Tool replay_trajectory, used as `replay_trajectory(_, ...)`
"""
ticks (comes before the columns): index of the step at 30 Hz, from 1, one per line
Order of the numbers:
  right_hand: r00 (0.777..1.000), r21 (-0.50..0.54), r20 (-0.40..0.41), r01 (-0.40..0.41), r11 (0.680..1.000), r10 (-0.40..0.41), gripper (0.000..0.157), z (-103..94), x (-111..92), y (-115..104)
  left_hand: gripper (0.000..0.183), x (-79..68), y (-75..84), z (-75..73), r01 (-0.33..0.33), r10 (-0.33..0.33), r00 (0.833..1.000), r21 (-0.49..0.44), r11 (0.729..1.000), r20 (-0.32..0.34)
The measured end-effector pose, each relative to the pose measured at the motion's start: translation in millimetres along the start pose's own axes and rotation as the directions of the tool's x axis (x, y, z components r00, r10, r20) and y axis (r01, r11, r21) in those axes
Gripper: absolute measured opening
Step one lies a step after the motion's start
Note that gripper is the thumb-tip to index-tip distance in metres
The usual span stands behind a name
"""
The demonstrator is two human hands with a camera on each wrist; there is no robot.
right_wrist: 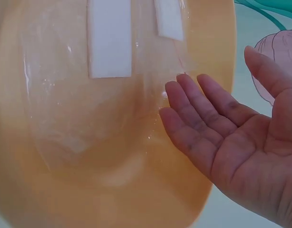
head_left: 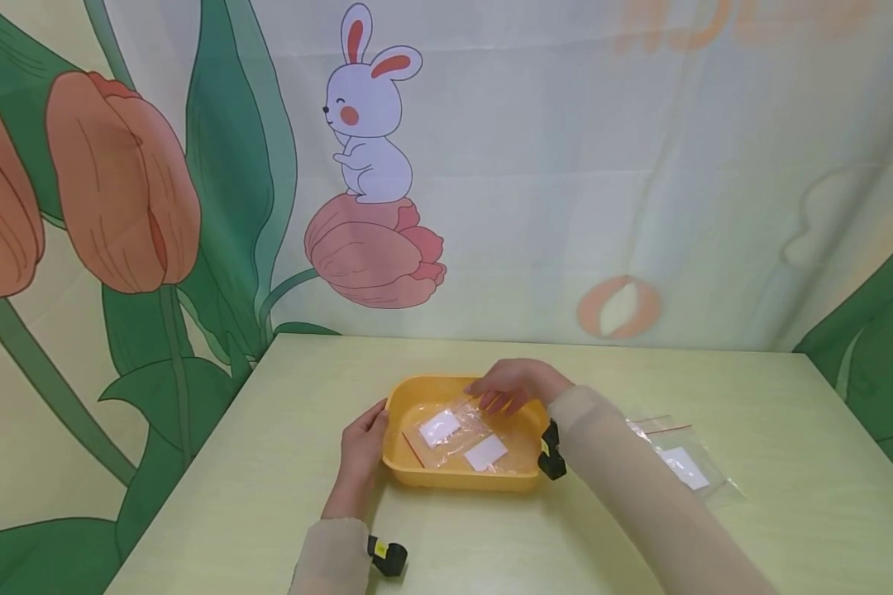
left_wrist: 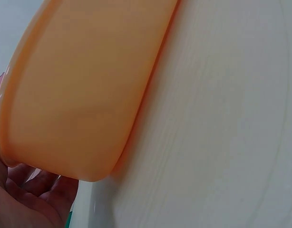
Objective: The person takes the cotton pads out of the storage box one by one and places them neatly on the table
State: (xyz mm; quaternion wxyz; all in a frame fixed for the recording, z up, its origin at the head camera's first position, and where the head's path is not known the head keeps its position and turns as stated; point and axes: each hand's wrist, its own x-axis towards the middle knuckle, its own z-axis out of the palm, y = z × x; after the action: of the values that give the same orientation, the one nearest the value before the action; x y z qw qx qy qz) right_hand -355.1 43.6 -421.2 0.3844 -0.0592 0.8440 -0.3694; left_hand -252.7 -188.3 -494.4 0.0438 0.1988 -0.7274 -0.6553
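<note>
A yellow plastic basin (head_left: pixel 461 478) stands on the table, with clear zip bags lying inside it. Two white cards show through the plastic: one card (head_left: pixel 440 427) to the left, another card (head_left: pixel 486 453) nearer the front. My left hand (head_left: pixel 362 442) grips the basin's left end, thumb at the rim; in the left wrist view its fingers (left_wrist: pixel 39 190) curl under the rim outside the wall. Over the back right part of the basin is my right hand (head_left: pixel 512 386). The right wrist view shows this hand (right_wrist: pixel 231 137) with palm up, fingers apart and holding nothing, fingertips close to a bag (right_wrist: pixel 70 114).
Another clear zip bag (head_left: pixel 714 459) with a white card lies on the table right of the basin, partly behind the right sleeve (head_left: pixel 625 471). The pale wooden table (head_left: pixel 268 512) ends at a printed curtain (head_left: pixel 528 207) with tulips and a rabbit.
</note>
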Motion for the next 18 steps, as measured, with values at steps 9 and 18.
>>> replay_trajectory(9,0.999,0.092,0.030,-0.031,0.995,0.029,0.047,9.5,0.3,3.9,0.041,0.3,-0.5,-0.1,-0.005,0.005,1.000,0.007,1.000,-0.009)
replay_trajectory(18,0.995,0.268,0.087,-0.080,0.960,0.058,0.044,12.6,12.8,12.0,0.041,-0.2,0.4,-0.1,-0.016,0.017,1.000,0.004,1.000,-0.016)
